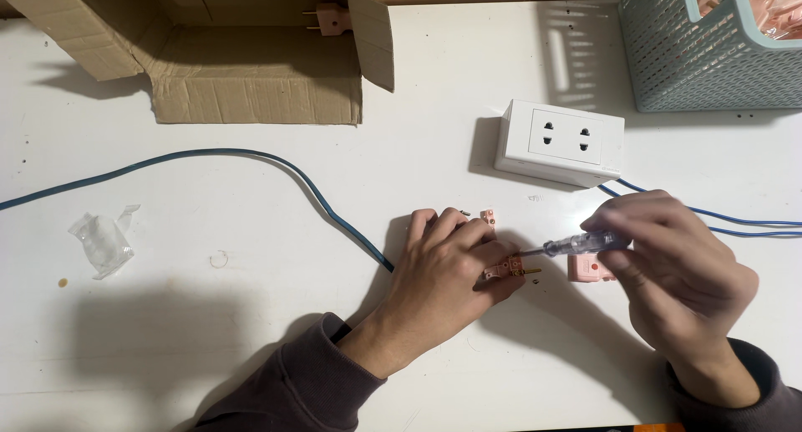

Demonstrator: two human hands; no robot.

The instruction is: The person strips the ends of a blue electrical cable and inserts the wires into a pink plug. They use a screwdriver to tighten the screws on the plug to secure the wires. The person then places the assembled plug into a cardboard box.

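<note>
Plug half point(506, 268), pink with brass prongs pointing right, lies on the white table point(251, 332) near the middle, pinned under the left hand point(447, 269). Largest things first: a torn cardboard box point(251, 56) sits at the far left with another pink plug point(332, 18) on its flap, and a pale blue mesh basket point(710, 56) stands at the far right. Between them, a white double socket box point(560, 141) rests with blue wires point(735, 223) running off to the right. A blue cable point(251, 158) sweeps in from the left and disappears under the left hand. The right hand point(677, 269) has its grip clenched around a clear-handled screwdriver point(581, 245), tip aimed left at the plug half. The left grip presses and pinches the plug half against the table. Another pink plug shell point(587, 268) lies just beside the right hand, and a small pink piece point(488, 217) sits just beyond the left fingers. A crumpled clear wrapper point(102, 240) lies at the near left.

To work the screw well, I judge the blade should sit square in the slot, the left hand holding the part flat so it cannot twist, and the cable kept slack.
</note>
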